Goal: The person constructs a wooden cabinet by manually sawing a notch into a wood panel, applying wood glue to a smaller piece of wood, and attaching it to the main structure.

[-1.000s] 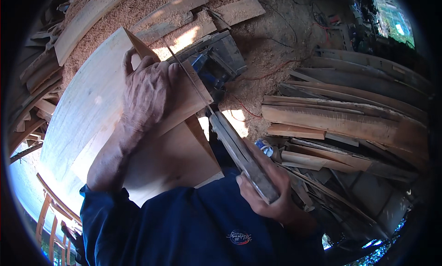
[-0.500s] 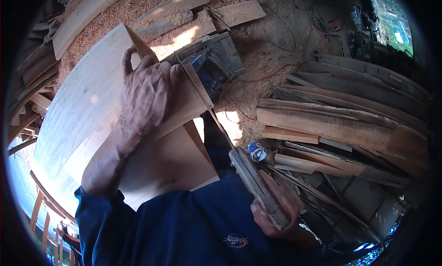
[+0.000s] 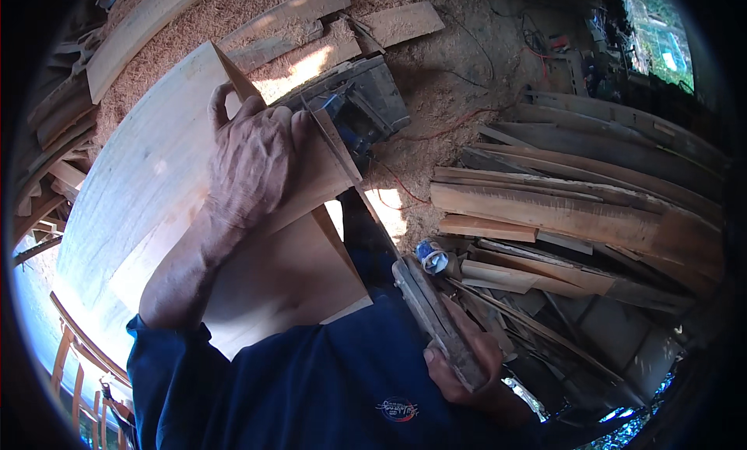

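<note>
Ok, L hand atop pale flat wooden board, fingertips hidden, I can't tell grip | R hand clasps brown wood-handled saw, thin metal blade at board's R end

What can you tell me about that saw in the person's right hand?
The handsaw has a thick, worn, greyish-brown handle that looks wooden, with a dark groove along its length, and a long, narrow, dark blade that looks metal. It slants from lower right to upper left. The right hand grips the handle; the blade reaches across the end of the pale wooden board. Its teeth are too small to make out.
</note>
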`<state>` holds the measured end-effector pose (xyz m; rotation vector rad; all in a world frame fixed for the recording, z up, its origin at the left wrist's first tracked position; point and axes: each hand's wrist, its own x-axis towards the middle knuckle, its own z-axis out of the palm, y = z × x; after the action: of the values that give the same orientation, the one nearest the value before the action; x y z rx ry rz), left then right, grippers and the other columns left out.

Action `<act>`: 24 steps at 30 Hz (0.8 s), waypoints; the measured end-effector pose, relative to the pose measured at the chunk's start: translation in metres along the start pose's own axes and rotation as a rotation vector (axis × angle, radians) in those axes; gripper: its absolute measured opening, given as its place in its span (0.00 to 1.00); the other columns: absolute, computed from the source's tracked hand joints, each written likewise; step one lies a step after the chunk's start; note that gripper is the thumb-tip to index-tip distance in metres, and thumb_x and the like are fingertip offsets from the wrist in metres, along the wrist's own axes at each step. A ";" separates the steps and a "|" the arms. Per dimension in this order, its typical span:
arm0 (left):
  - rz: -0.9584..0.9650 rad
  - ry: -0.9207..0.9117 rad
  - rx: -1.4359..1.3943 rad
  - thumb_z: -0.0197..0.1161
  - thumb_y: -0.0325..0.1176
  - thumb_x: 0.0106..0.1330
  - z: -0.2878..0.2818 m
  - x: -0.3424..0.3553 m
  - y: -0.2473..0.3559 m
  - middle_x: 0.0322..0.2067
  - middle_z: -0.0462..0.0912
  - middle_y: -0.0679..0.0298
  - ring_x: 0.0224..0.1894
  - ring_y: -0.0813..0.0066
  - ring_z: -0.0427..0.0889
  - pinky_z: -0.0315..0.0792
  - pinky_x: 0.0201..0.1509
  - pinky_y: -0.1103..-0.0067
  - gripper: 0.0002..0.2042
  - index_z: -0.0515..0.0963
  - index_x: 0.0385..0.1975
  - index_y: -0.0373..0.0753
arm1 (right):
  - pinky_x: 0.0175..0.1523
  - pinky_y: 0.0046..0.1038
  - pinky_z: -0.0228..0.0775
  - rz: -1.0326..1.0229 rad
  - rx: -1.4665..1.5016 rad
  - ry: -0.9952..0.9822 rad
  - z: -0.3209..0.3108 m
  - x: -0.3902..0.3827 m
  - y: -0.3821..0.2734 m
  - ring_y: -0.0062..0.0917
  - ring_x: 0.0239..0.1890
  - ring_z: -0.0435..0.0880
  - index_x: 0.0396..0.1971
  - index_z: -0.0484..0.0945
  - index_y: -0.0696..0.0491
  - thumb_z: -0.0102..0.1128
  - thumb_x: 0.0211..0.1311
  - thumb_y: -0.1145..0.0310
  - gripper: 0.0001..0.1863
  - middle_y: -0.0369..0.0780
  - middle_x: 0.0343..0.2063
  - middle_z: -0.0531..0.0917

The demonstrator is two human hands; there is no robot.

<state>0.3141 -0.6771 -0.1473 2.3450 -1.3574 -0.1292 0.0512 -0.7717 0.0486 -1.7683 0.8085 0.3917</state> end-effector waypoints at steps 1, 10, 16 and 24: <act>-0.018 -0.024 0.011 0.53 0.35 0.76 0.000 -0.001 0.001 0.22 0.79 0.59 0.40 0.61 0.81 0.54 0.71 0.55 0.15 0.75 0.25 0.39 | 0.46 0.25 0.79 0.043 -0.034 0.033 0.002 -0.003 0.000 0.19 0.35 0.85 0.70 0.63 0.64 0.59 0.57 0.80 0.38 0.47 0.46 0.86; -0.034 -0.102 0.026 0.51 0.35 0.77 -0.004 -0.008 -0.005 0.25 0.80 0.60 0.42 0.63 0.81 0.54 0.69 0.57 0.15 0.77 0.26 0.39 | 0.52 0.26 0.78 -0.099 0.125 0.052 0.009 0.024 0.015 0.25 0.46 0.87 0.68 0.65 0.66 0.62 0.58 0.81 0.35 0.53 0.53 0.83; 0.018 -0.083 0.055 0.50 0.35 0.77 -0.001 -0.002 -0.002 0.24 0.80 0.60 0.42 0.62 0.81 0.54 0.70 0.56 0.15 0.77 0.27 0.40 | 0.55 0.29 0.77 -0.123 0.145 0.029 0.013 0.054 0.018 0.30 0.49 0.88 0.69 0.62 0.67 0.62 0.60 0.79 0.36 0.54 0.54 0.83; -0.031 -0.030 0.030 0.50 0.36 0.78 0.000 -0.008 -0.004 0.25 0.81 0.60 0.41 0.61 0.81 0.54 0.70 0.58 0.17 0.76 0.24 0.40 | 0.61 0.32 0.76 -0.084 0.033 0.036 -0.003 -0.006 0.014 0.36 0.55 0.86 0.68 0.64 0.68 0.63 0.56 0.80 0.37 0.57 0.55 0.81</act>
<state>0.3132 -0.6686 -0.1497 2.3986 -1.3463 -0.1553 0.0371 -0.7750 0.0432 -1.7763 0.7595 0.2899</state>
